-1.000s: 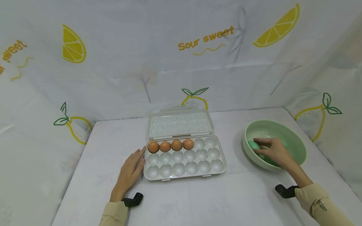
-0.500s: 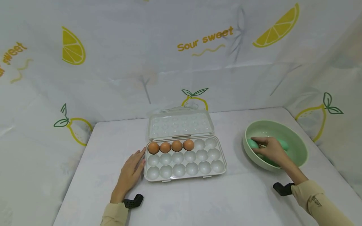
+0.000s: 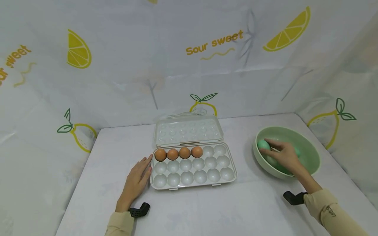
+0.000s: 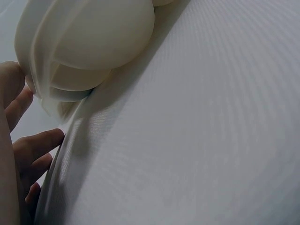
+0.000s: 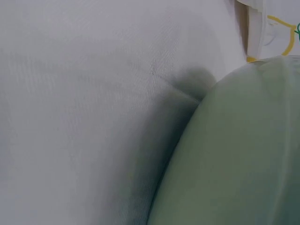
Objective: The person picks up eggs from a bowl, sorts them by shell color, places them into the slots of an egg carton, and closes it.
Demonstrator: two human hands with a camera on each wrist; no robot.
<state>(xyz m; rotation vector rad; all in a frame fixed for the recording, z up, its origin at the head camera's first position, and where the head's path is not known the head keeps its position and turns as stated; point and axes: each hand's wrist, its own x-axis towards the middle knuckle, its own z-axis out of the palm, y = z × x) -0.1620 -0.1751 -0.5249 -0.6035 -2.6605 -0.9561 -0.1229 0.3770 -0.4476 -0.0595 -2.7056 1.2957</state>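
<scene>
In the head view, my right hand pinches a green egg between thumb and fingers, inside the left part of a pale green bowl. More green eggs lie in the bowl, partly hidden by the hand. My left hand lies on the table with its fingers relaxed, touching the left edge of a white egg tray. Several brown eggs fill the left part of the tray's back row; its other cups hold nothing. The right wrist view shows the bowl's outer wall, not the hand.
The tray's clear lid is folded back behind it. A white cloth covers the table, and a lemon-print curtain hangs at the back and sides. Each wrist wears a black device.
My right hand, at the green eggs throughout, now has one raised slightly inside the bowl. The left hand stays beside the tray.
</scene>
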